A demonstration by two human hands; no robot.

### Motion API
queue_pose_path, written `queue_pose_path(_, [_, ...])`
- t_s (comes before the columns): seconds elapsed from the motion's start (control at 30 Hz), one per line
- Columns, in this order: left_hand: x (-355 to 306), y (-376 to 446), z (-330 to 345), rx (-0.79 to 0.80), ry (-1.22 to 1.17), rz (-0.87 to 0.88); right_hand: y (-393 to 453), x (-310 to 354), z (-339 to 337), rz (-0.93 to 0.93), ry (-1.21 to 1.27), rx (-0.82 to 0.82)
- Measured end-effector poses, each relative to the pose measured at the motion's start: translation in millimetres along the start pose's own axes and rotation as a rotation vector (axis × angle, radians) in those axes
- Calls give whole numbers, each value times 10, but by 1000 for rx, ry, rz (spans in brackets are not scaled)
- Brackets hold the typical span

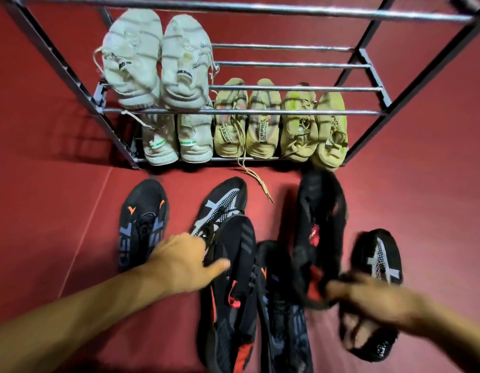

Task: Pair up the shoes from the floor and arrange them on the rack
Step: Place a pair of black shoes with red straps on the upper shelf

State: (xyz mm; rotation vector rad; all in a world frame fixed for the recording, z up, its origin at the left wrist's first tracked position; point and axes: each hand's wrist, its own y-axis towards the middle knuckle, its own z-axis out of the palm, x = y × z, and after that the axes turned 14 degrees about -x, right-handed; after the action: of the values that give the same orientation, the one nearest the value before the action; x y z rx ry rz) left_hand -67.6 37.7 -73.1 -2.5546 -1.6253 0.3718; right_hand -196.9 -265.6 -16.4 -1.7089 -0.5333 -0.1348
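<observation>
Right hand point(368, 294): I'm gripping a black-and-red shoe point(318, 227), blurred, lifting above the floor point(45, 211).
Left hand point(179, 265): I'm reaching, fingers curling onto a striped black shoe point(233, 278).
Rack point(247, 112): holding pale pairs.

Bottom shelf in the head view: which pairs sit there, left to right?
White pair with green tags → tan pair with printed tongues → yellow-green pair.
</observation>
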Motion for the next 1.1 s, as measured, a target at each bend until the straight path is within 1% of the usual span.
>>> queue_pose_path(0.03, [-38,-56,18,72,93,42,55,-49,227,51,-44,49])
queue_pose_path(0.07, [-77,-115,36,162,162,78,140,-103,370,111,-75,60])
queue_pose_path(0.13, [-175,-202,56,407,243,126,266,-141,434,188,-196,-7])
queue_pose_path(0.17, [-210,-254,72,520,223,133,300,-133,415,189,-241,-52])
queue_pose_path(0.2, [-232,-318,99,590,137,98,340,-118,378,163,-268,-88])
queue_pose_path(0.23, [-249,-400,137,599,14,51,347,-106,347,126,-264,-130])
queue_pose_path(0.27, [-254,-487,183,567,-111,-8,350,-112,331,92,-241,-175])
queue_pose_path(0.33, [-221,-626,242,448,-249,-117,349,-199,368,4,-184,-276])
queue_pose_path(0.4, [-181,-716,242,356,-367,-170,309,-315,430,-95,-160,-397])
queue_pose_path(0.47, [-143,-701,108,220,-405,-190,225,-305,450,-164,-51,-536])
queue_pose_path(0.53, [-105,-684,-41,-3,-372,-189,171,-229,427,-231,64,-674])
queue_pose_path(0.57, [-80,-649,-136,-140,-368,-150,119,-132,385,-273,86,-710])
queue_pose_path(0.6, [-64,-632,-219,-238,-401,-105,66,-53,337,-310,75,-747])
queue_pose_path(0.67, [-50,-524,-440,-356,-494,12,-38,149,213,-401,119,-838])
queue_pose_path(0.7, [-46,-451,-542,-403,-532,27,-86,231,142,-490,155,-856])
queue_pose_path(0.77, [-69,-261,-794,-503,-573,-2,-264,497,22,-672,217,-837])
queue_pose_path(0.83, [-114,-28,-1017,-608,-549,-2,-357,772,-118,-790,237,-836])
queue_pose_path(0.93, [-216,401,-1301,-691,-543,-38,-275,1236,-331,-881,219,-932])
queue_pose_path(1.0, [-317,728,-1463,-688,-538,-67,-103,1519,-462,-880,175,-972])
queue_pose_path(1.1, [-403,1241,-1646,-652,-470,-111,170,1942,-669,-856,122,-954])
